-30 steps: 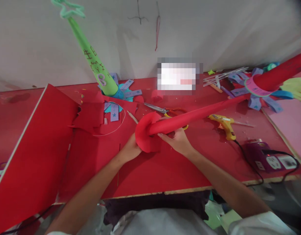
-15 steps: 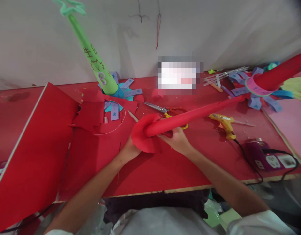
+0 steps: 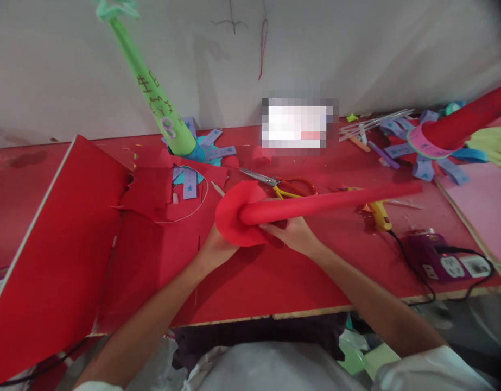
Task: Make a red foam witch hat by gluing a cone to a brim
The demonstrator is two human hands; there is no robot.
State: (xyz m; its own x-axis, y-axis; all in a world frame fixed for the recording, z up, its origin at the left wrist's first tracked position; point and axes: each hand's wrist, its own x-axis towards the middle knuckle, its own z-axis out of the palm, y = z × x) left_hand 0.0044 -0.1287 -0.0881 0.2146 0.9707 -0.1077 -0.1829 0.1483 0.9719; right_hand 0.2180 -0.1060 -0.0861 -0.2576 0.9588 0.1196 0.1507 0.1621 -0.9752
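While the left hand cups the underside of a round red collar, its fingers hidden behind the paper so that I cannot tell how tightly they close, the right hand holds the base of the red cone, its thumb beside the joint and the other fingers under the tube. The cone is above the middle of the table, in front of the person. Its long axis runs from the collar out to the right and slightly away, narrowing past the right hand; the left hand is nearer the collar, the right nearer the tube. The far end (it blurs at the tip) crosses in front of the yellow glue gun, and the scissors lie just beyond the tube. Whether the pale green pieces below the table edge sit in a bag or bin, I cannot tell.
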